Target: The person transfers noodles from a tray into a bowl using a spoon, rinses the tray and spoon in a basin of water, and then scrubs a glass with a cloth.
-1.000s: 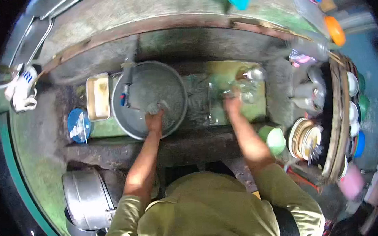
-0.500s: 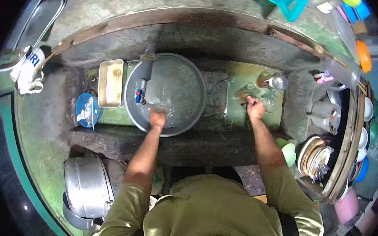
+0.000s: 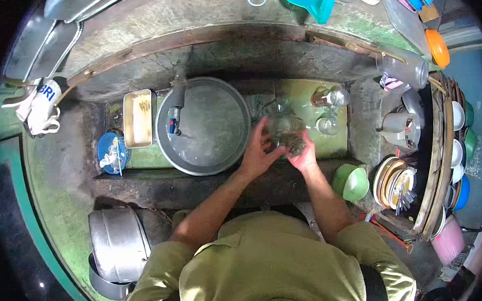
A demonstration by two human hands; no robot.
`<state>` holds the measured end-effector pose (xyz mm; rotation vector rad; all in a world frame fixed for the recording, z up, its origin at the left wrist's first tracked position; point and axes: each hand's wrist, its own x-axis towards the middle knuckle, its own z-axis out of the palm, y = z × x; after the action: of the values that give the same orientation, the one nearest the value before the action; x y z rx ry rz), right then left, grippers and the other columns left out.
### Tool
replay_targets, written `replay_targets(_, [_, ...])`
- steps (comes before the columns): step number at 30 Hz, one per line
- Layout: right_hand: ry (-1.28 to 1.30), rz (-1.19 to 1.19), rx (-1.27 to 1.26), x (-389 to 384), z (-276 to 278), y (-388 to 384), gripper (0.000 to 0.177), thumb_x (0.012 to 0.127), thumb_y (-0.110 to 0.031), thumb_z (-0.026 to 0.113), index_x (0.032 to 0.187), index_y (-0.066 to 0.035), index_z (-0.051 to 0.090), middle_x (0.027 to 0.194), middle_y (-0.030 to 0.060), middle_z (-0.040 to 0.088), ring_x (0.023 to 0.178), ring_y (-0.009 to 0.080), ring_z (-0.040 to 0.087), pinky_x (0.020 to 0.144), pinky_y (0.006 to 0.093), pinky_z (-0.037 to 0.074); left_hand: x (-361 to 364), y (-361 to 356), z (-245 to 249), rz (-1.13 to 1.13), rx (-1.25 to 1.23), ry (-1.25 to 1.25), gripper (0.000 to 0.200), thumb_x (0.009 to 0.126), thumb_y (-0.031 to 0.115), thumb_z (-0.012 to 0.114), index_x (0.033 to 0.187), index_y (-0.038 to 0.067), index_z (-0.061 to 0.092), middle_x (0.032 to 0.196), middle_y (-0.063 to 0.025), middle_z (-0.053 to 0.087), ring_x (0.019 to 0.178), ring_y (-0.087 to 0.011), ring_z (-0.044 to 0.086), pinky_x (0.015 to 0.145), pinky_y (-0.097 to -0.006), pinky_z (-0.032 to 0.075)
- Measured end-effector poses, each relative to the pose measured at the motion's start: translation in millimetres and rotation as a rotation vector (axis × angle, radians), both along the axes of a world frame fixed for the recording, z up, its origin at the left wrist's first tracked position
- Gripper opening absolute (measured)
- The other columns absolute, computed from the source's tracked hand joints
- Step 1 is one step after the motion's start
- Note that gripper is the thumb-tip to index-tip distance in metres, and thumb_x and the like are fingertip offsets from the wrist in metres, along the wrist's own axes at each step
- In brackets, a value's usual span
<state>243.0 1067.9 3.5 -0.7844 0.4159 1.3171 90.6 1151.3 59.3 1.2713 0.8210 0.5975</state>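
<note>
My left hand (image 3: 257, 152) and my right hand (image 3: 301, 149) are together over the sink, right of a large metal basin of water (image 3: 211, 119). Between them is a clear glass jar (image 3: 284, 124), with my left fingers spread along its left side. A dark, rough scrubber (image 3: 293, 143) shows at my right fingers, against the jar. Behind my right hand, a clear glass (image 3: 326, 124) and a jar with brownish contents (image 3: 323, 97) stand on the wet green surface. The tap (image 3: 174, 124) hangs over the basin.
A metal tray (image 3: 138, 119) and a blue basket (image 3: 112, 153) lie left of the basin. Large pots (image 3: 117, 243) stand at lower left. Green bowls (image 3: 351, 182) and stacked plates (image 3: 392, 182) are at right. A wooden-edged rack (image 3: 442, 154) holds more dishes.
My left hand has left the basin and moved right to the jar. My right hand has come in from the right, now with the scrubber. The view has shifted, showing more of the green bowls.
</note>
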Motion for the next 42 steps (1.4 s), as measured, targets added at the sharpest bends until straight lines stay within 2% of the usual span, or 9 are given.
replay_targets(6, [-1.045, 0.785, 0.078, 11, 77, 13, 0.028, 0.099, -0.03, 0.046, 0.098, -0.007, 0.06, 0.099, 0.0052, 0.061, 0.094, 0.0179, 0.056, 0.09, 0.0343, 0.043, -19, 35, -1, 0.228, -0.403, -0.121, 0.055, 0.088, 0.023, 0.063, 0.136, 0.015, 0.038, 0.13, -0.0122, 0.047, 0.103, -0.0258, 0.059, 0.081, -0.0364, 0.052])
replay_targets(11, [-0.672, 0.045, 0.307, 22, 93, 4, 0.023, 0.099, -0.023, 0.045, 0.114, -0.006, 0.05, 0.111, 0.009, 0.054, 0.104, 0.0194, 0.051, 0.094, 0.0365, 0.04, -34, 34, 4, 0.133, -0.809, -0.347, 0.054, 0.091, 0.043, 0.057, 0.134, 0.016, 0.04, 0.112, -0.0107, 0.058, 0.093, -0.0253, 0.062, 0.075, -0.0388, 0.053])
replay_targets(14, [-1.278, 0.309, 0.029, -4, 120, -3, 0.026, 0.094, -0.022, 0.051, 0.114, -0.006, 0.051, 0.114, 0.0127, 0.052, 0.11, 0.024, 0.049, 0.096, 0.0427, 0.037, -16, 17, 31, 0.223, -0.825, -0.303, 0.045, 0.09, 0.044, 0.057, 0.123, 0.014, 0.051, 0.107, -0.0109, 0.06, 0.086, -0.0248, 0.064, 0.07, -0.036, 0.053])
replay_targets(16, [-2.324, 0.318, 0.099, -11, 153, -26, 0.035, 0.087, -0.021, 0.058, 0.119, -0.008, 0.052, 0.122, 0.0143, 0.053, 0.113, 0.0309, 0.051, 0.095, 0.0469, 0.037, -16, 13, 35, 0.188, -0.855, -0.321, 0.039, 0.09, 0.04, 0.058, 0.117, 0.012, 0.055, 0.102, -0.0105, 0.062, 0.086, -0.0234, 0.064, 0.065, -0.0344, 0.055])
replay_targets(23, [-1.979, 0.843, 0.858, 50, 161, -60, 0.059, 0.078, -0.004, 0.055, 0.136, -0.008, 0.045, 0.141, 0.0178, 0.042, 0.125, 0.0328, 0.044, 0.102, 0.0433, 0.035, 8, -36, 117, -0.16, -0.655, -0.279, 0.038, 0.093, 0.025, 0.054, 0.127, 0.009, 0.046, 0.107, -0.012, 0.06, 0.075, -0.0231, 0.068, 0.06, -0.0356, 0.061])
replay_targets(29, [-1.26, 0.124, 0.24, 42, 186, -94, 0.032, 0.078, -0.003, 0.067, 0.107, 0.0, 0.053, 0.112, 0.0126, 0.058, 0.107, 0.0194, 0.055, 0.095, 0.0339, 0.042, 29, -61, 146, -0.229, -0.239, -0.208, 0.038, 0.095, 0.028, 0.054, 0.125, 0.007, 0.043, 0.1, -0.0104, 0.057, 0.053, -0.0138, 0.058, 0.041, -0.022, 0.049])
replay_targets(34, [-2.392, 0.774, 0.646, 67, 237, -129, 0.057, 0.079, -0.027, 0.067, 0.131, -0.009, 0.051, 0.137, 0.0162, 0.047, 0.13, 0.031, 0.041, 0.109, 0.049, 0.025, 39, -76, 156, -0.195, -0.302, -0.052, 0.052, 0.096, 0.053, 0.039, 0.113, 0.007, 0.054, 0.082, -0.005, 0.061, 0.055, -0.0098, 0.057, 0.043, -0.0228, 0.047])
replay_targets(39, [-1.359, 0.657, 0.55, 74, 211, -117, 0.034, 0.088, -0.015, 0.061, 0.118, 0.001, 0.056, 0.108, 0.0104, 0.062, 0.099, 0.0178, 0.059, 0.088, 0.031, 0.045, 43, -90, 173, -0.332, -0.308, -0.201, 0.045, 0.096, 0.047, 0.044, 0.127, 0.014, 0.041, 0.113, -0.0095, 0.054, 0.091, -0.0179, 0.06, 0.065, -0.0325, 0.057])
replay_targets(42, [-1.042, 0.034, 0.367, 47, 205, -108, 0.015, 0.092, -0.013, 0.056, 0.095, 0.001, 0.061, 0.091, 0.007, 0.062, 0.083, 0.013, 0.058, 0.074, 0.0275, 0.046, 52, -95, 165, -0.144, -0.188, -0.412, 0.046, 0.096, 0.043, 0.046, 0.128, 0.01, 0.041, 0.108, -0.0118, 0.057, 0.087, -0.0222, 0.064, 0.068, -0.0342, 0.06])
